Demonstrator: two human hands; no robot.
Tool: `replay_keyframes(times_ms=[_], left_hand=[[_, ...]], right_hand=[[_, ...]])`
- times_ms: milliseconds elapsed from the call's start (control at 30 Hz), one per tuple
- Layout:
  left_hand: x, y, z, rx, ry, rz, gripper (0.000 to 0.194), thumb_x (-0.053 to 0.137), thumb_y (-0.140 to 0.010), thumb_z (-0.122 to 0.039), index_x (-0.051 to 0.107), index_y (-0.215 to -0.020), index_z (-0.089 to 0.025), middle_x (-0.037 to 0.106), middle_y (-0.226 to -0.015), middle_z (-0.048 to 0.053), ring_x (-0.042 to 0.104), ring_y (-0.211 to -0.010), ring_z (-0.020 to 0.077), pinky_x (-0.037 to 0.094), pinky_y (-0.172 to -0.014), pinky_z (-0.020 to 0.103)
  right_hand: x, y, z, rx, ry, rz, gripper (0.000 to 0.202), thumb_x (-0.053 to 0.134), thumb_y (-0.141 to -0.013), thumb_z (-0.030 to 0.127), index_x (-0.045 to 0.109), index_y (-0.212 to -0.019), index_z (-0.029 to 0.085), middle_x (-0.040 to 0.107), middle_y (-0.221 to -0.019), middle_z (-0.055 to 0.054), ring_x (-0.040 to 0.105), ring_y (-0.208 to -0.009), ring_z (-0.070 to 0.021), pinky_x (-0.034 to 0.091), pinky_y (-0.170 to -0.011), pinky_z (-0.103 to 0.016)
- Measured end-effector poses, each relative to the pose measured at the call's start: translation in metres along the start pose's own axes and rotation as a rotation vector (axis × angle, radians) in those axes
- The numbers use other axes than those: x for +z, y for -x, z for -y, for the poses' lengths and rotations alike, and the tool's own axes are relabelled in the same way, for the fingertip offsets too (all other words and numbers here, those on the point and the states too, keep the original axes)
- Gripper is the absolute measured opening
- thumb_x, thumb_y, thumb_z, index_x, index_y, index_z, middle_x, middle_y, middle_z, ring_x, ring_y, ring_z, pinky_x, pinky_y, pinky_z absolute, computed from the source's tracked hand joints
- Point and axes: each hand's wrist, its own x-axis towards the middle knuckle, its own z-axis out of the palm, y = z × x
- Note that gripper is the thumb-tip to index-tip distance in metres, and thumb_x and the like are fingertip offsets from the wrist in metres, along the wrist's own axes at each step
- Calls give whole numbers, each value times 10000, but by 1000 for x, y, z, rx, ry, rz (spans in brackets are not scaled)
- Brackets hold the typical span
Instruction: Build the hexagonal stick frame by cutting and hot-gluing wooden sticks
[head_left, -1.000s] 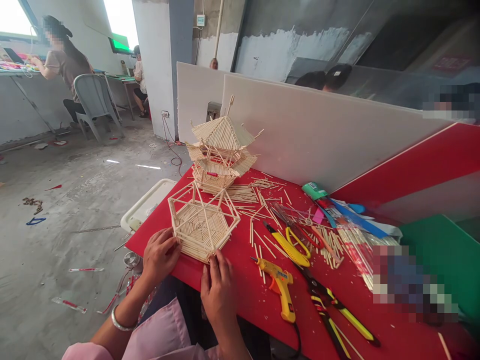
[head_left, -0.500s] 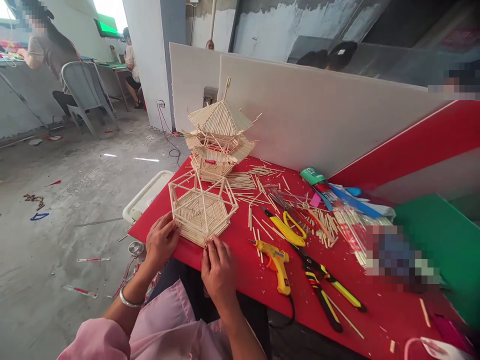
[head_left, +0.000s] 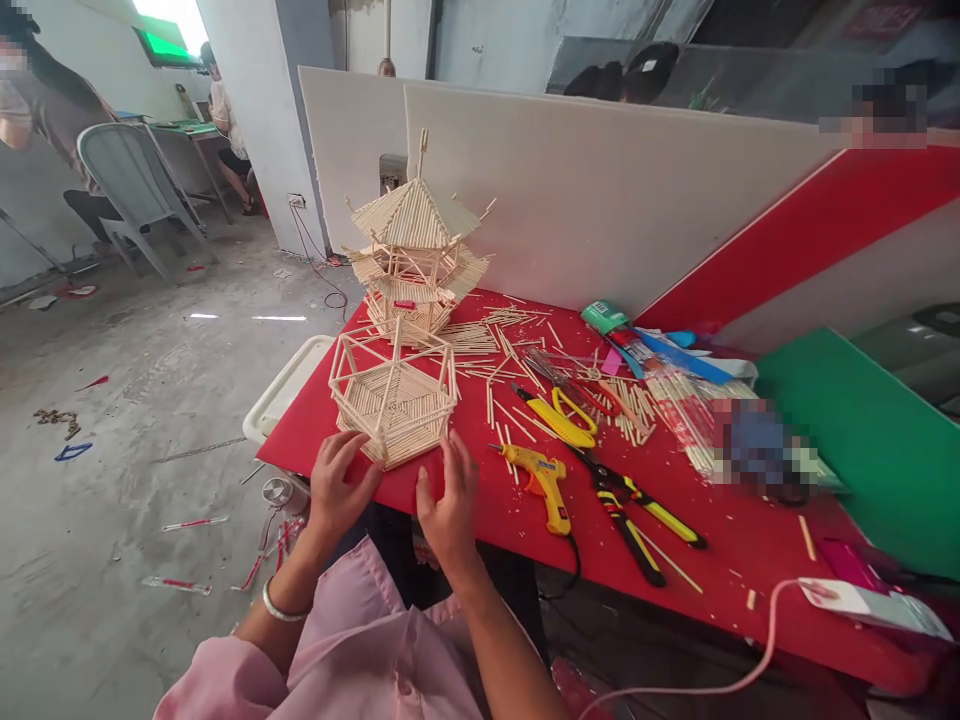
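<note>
A six-sided stick frame [head_left: 392, 400], with a floor of concentric sticks and an upper ring on posts, sits near the red table's front edge. My left hand [head_left: 341, 485] is at its front left, thumb and fingers apart, fingertips against or very close to the base. At the front right, my right hand [head_left: 451, 490] has thumb and fingers spread, its fingertips by the frame's right corner; whether they touch it I cannot tell. Just behind the frame stands a tiered stick pagoda [head_left: 420, 220] with sloping roofs.
To the right lie a yellow glue gun [head_left: 541, 485], a yellow utility knife [head_left: 559, 420], long-handled cutters [head_left: 626, 510] and bagged sticks [head_left: 682, 415]. Loose sticks [head_left: 472, 340] are scattered behind. A white board [head_left: 525, 190] borders the table's back. A person sits near a grey chair [head_left: 135, 190].
The stick frame has turned on the table. My right hand has left its front corner for the right side, and my left hand has shifted toward the front. The view has swung slightly.
</note>
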Motion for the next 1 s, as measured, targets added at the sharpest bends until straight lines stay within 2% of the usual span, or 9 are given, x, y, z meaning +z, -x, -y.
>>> replay_keyframes(times_ms=[100, 200, 367, 600, 767, 1000], left_hand=[[10, -6, 3, 25, -40, 78, 126, 716, -831, -296, 696, -924, -213, 683, -1001, 74, 639, -933, 229, 544, -813, 368], [14, -13, 8, 20, -37, 70, 48, 671, -862, -257, 702, -860, -220, 686, -966, 64, 637, -912, 218, 542, -787, 351], [11, -15, 10, -13, -56, 57, 105, 606, -897, -221, 707, -869, -219, 692, -1020, 78, 620, -1000, 231, 528, -871, 383], [15, -12, 8, -21, -195, 10, 102, 606, -883, -204, 677, -811, -214, 683, -1015, 95, 608, -1035, 260, 508, -918, 431], [15, -9, 7, -17, -202, -32, 118, 605, -879, -211, 644, -768, -215, 686, -1016, 96, 613, -1016, 263, 514, -890, 430], [14, -7, 8, -20, -188, -60, 105, 603, -878, -210, 667, -795, -208, 690, -1046, 106, 609, -1011, 258, 515, -881, 427]], right_hand=[[6, -4, -7, 97, 7, 61, 684, 509, -961, 319, 216, -1562, 176, 411, -1529, -202, 393, -1421, -316, 426, -1100, -579], [10, -8, -12, 107, -15, 112, 653, 519, -955, 328, 278, -1537, 153, 482, -1475, -200, 454, -1372, -305, 447, -1093, -533], [11, -8, -14, 89, 5, 142, 550, 520, -944, 296, 406, -1468, 172, 588, -1365, -169, 544, -1253, -300, 488, -1039, -530], [7, -5, -10, 76, 7, 155, 526, 506, -954, 274, 417, -1462, 171, 587, -1371, -167, 538, -1258, -286, 483, -1045, -519], [4, -7, -8, 76, -14, 128, 509, 495, -962, 267, 424, -1459, 187, 599, -1353, -162, 558, -1228, -284, 496, -1016, -519], [2, -7, -8, 63, -26, 159, 503, 488, -951, 232, 437, -1450, 189, 615, -1320, -156, 569, -1195, -283, 504, -996, -508]])
